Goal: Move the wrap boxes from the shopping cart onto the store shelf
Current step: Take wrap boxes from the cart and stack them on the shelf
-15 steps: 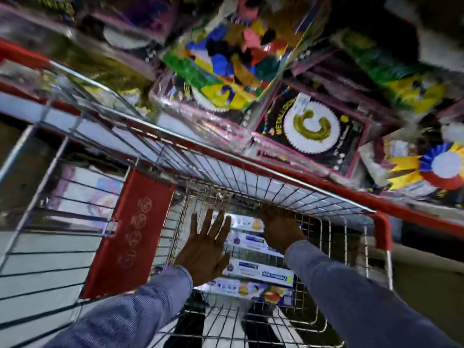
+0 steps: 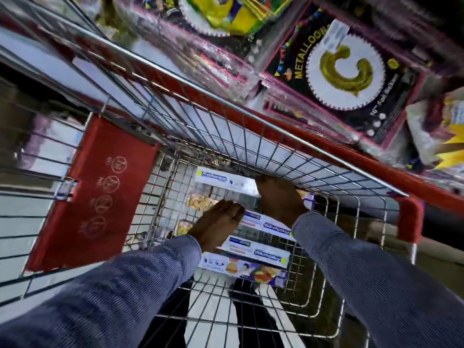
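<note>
Several white-and-blue wrap boxes lie side by side in the wire shopping cart [image 2: 251, 121]. Both arms reach down into it. My right hand [image 2: 278, 199] covers the right end of the farthest wrap box [image 2: 221, 180]; its fingers are hidden under the cart's rim. My left hand [image 2: 216, 222] has its fingers together, with the tips against the near side of that same box; whether it grips is unclear. Nearer to me lie another wrap box [image 2: 266, 223], a third [image 2: 256, 249] and the closest one [image 2: 241, 268], printed with food pictures.
A red child-seat flap [image 2: 100, 192] hangs at the cart's left. Beyond the cart runs the red shelf edge [image 2: 339, 149], with a foil balloon pack [image 2: 346, 69] and other party goods above it. The cart's red corner [image 2: 411, 217] is at the right. My legs and the floor show through the wire bottom.
My left hand went from spread above the boxes to fingers together down against the far box. The right hand stays on that box. The view has moved closer into the cart.
</note>
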`<state>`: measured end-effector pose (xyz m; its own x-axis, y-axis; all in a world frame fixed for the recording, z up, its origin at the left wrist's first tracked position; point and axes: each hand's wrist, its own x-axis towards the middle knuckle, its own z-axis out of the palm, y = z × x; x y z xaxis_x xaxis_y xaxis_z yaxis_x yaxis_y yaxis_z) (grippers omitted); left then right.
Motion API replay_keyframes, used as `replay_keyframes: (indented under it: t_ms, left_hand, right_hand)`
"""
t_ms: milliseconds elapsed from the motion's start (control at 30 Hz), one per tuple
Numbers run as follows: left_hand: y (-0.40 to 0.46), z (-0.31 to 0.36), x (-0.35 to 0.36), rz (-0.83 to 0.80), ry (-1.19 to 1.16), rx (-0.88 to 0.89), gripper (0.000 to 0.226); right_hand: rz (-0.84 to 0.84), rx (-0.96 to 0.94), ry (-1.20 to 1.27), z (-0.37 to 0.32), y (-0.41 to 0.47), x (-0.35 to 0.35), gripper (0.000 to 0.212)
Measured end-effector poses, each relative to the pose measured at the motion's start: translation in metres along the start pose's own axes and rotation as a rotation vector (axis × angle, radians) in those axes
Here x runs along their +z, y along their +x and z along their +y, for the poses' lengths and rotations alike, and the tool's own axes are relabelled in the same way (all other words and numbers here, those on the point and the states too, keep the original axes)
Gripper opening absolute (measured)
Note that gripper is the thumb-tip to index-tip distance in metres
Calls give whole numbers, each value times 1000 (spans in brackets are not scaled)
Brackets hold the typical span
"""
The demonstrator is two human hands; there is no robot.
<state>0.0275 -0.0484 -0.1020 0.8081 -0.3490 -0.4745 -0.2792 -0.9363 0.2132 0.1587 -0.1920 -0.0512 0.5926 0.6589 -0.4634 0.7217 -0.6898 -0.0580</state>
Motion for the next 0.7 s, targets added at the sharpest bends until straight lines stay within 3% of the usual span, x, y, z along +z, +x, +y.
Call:
replay_keyframes:
  t_ms: [133, 300, 467, 600, 700]
  left_hand:
    - [17, -3, -1, -10, -38, -92, 59]
    - [-8, -4, -41, 84, -125, -68, 59]
    - [-84, 4, -146, 99, -162, -72, 62]
    - [-150, 16, -258, 345, -138, -62, 60]
    - [-188, 23, -337, 443, -144, -58, 59]
  right_hand:
    - [58, 4, 62, 2, -19, -35, 48]
    - [98, -50, 108, -4, -51, -99, 43]
    - [214, -96, 140, -13, -99, -194, 46]
    - [321, -118, 141, -17, -143, -298, 51]
    - [388, -156, 121, -18, -171, -379, 43]
